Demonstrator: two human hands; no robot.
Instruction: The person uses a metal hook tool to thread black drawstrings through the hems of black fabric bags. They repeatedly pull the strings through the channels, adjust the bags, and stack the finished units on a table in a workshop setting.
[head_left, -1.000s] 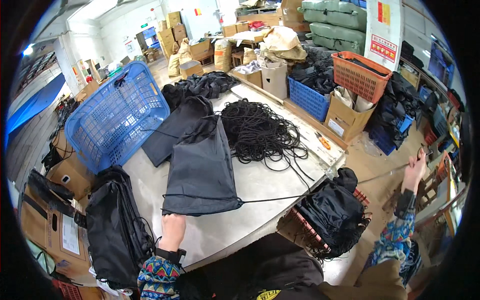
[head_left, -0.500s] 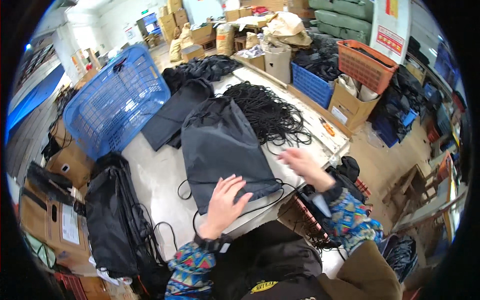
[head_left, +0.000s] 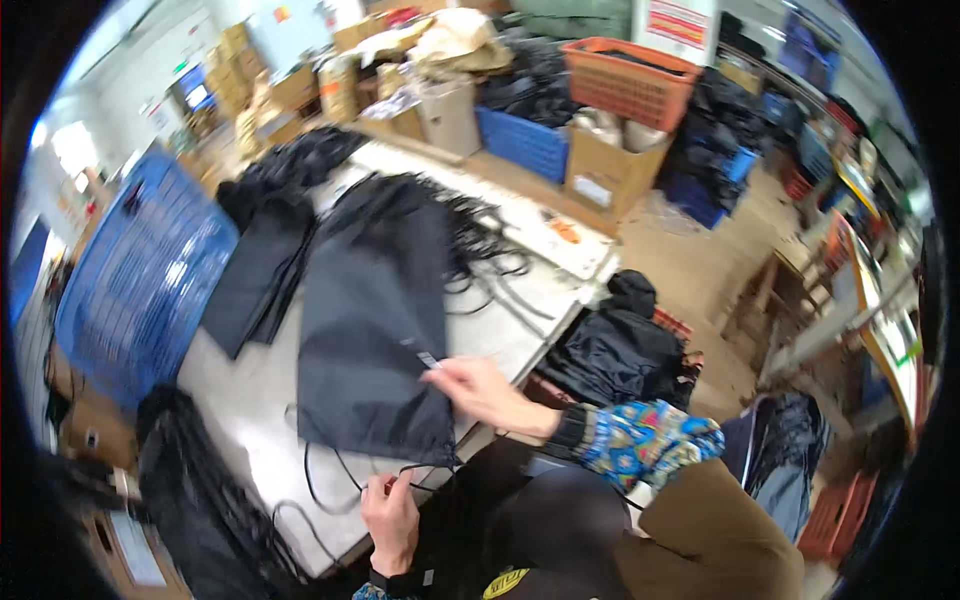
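Observation:
A black drawstring bag (head_left: 375,340) lies flat on the pale table, its lower corner toward me. Black cord (head_left: 335,480) trails out from its near edge. My left hand (head_left: 390,520) is closed at that near corner, fingertips pinching the cord, with a small red spot showing between them. Over the bag's right edge, my right hand (head_left: 490,395) is closed on a slim silvery piece (head_left: 428,359) that points up and left; blur hides its exact kind.
A blue basket (head_left: 145,280) leans at the left, near folded black cloth (head_left: 262,265) and a stack of black bags (head_left: 200,490). Loose black cords (head_left: 480,235) lie beyond the bag. An orange crate (head_left: 630,85) and a cardboard box (head_left: 615,175) stand past the table's far edge.
My view has swung right. My left hand has gone from resting open on the bag to pinching cord at its corner. My right hand has come over the bag holding the slim piece.

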